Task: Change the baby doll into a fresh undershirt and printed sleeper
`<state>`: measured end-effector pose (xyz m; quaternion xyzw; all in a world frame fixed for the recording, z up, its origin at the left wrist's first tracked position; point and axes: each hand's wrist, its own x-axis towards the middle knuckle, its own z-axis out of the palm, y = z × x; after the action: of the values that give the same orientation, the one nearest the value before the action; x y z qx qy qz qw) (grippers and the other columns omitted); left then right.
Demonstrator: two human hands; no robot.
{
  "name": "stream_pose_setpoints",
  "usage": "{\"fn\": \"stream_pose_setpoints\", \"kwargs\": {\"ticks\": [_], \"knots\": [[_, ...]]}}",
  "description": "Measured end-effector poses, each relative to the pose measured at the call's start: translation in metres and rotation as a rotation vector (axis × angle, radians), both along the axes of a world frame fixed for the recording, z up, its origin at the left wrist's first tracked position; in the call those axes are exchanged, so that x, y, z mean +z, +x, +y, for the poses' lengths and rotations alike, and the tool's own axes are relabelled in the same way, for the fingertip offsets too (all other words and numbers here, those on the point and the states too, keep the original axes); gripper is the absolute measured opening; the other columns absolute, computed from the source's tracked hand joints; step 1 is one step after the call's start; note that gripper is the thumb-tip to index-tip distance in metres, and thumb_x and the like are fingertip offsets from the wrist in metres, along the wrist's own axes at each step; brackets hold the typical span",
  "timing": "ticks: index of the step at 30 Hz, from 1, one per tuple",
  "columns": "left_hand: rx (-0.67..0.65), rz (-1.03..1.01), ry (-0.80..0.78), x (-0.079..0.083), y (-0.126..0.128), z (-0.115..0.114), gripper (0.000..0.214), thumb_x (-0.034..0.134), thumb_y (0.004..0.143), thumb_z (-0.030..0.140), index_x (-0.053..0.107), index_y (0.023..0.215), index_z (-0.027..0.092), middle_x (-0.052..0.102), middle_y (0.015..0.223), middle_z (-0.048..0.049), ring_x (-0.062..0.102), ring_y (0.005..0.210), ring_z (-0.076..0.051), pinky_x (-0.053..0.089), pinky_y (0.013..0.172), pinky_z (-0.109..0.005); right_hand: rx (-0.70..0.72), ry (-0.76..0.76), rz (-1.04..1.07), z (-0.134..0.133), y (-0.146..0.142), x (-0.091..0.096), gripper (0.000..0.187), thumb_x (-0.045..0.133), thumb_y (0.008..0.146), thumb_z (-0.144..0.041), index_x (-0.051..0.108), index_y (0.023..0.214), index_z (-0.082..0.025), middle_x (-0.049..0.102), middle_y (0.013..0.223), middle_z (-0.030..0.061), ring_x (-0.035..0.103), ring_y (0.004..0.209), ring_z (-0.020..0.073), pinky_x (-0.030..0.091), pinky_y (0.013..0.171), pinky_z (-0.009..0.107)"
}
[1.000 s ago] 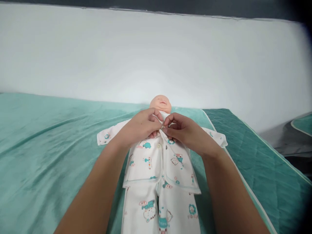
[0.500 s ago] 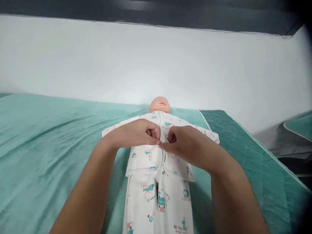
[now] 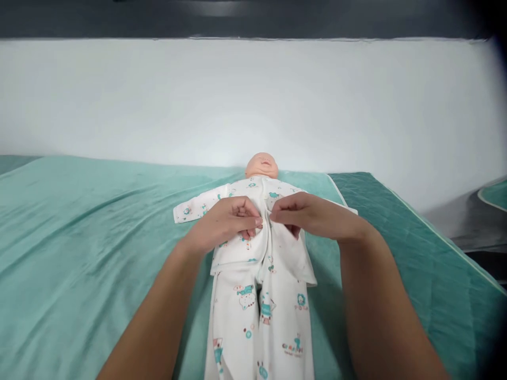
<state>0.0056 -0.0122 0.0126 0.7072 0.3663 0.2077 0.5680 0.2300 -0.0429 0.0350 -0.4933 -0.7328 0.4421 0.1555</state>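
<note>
A baby doll [image 3: 261, 164] lies on its back on a teal bed cover [image 3: 79, 232], dressed in a white printed shirt [image 3: 241, 253] and matching trousers [image 3: 257, 327]. My left hand [image 3: 225, 224] pinches the left front edge of the shirt at mid-chest, fingers curled closed. Opposite it, my right hand [image 3: 304, 216] pinches the right front edge. The fingertips of both hands nearly meet over the shirt's front opening. The doll's sleeves spread out to either side.
A white wall [image 3: 253, 100] rises just behind the doll's head. A darker quilted teal mat [image 3: 400, 237] lies to the right, its edge dropping to a dark floor. Another teal pad [image 3: 495, 192] shows at the far right.
Both hands have moved down the shirt front from the collar to mid-chest. The collar area is now closed and the view has shifted slightly.
</note>
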Motion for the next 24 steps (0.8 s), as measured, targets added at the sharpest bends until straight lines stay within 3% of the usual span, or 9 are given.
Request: {"fn": "stream_pose_setpoints", "kwargs": {"ticks": [5,8,11,18,24], "knots": [[0.025,-0.061,0.007,-0.006,-0.002,-0.008,0.030,0.062,0.084,0.040,0.059,0.091,0.010,0.064,0.086,-0.0053,0.058,0.071,-0.003,0.047,0.063,-0.011,0.006,-0.026,0.206,0.009,-0.004,-0.011,0.035,0.054,0.086,-0.046,0.052,0.076,-0.012,0.047,0.065,-0.0003,0.048,0.060,0.0020,0.039,0.056,0.013],[0.078,-0.032,0.013,-0.005,-0.001,-0.008,0.032,0.062,0.083,0.042,0.059,0.096,0.013,0.059,0.072,-0.0017,0.057,0.064,-0.003,0.046,0.059,-0.010,0.010,-0.124,0.227,0.013,-0.007,-0.014,0.037,0.056,0.084,-0.047,0.054,0.076,-0.011,0.051,0.067,0.0005,0.054,0.060,0.0039,0.045,0.056,0.014],[0.090,0.033,0.020,-0.005,0.000,-0.005,0.032,0.063,0.082,0.043,0.060,0.097,0.014,0.057,0.072,-0.0009,0.056,0.062,-0.003,0.046,0.058,-0.011,0.016,-0.179,0.247,0.015,-0.007,-0.015,0.038,0.058,0.084,-0.047,0.054,0.073,-0.010,0.053,0.067,0.0015,0.056,0.060,0.0050,0.047,0.056,0.014],[0.043,-0.059,-0.048,-0.012,-0.002,-0.002,0.034,0.063,0.082,0.042,0.058,0.096,0.012,0.060,0.074,-0.0027,0.056,0.064,-0.004,0.049,0.061,-0.014,0.014,-0.149,0.240,0.015,-0.010,-0.015,0.041,0.057,0.085,-0.049,0.056,0.074,-0.010,0.054,0.064,0.0016,0.055,0.057,0.0047,0.045,0.051,0.013],[0.063,-0.096,-0.038,-0.013,-0.003,-0.002,0.039,0.066,0.081,0.046,0.060,0.094,0.010,0.061,0.073,-0.0046,0.057,0.064,-0.005,0.044,0.058,-0.013,0.038,-0.160,0.219,0.013,-0.010,-0.011,0.040,0.058,0.085,-0.049,0.059,0.076,-0.010,0.057,0.068,0.0022,0.057,0.060,0.0048,0.050,0.058,0.014]]}}
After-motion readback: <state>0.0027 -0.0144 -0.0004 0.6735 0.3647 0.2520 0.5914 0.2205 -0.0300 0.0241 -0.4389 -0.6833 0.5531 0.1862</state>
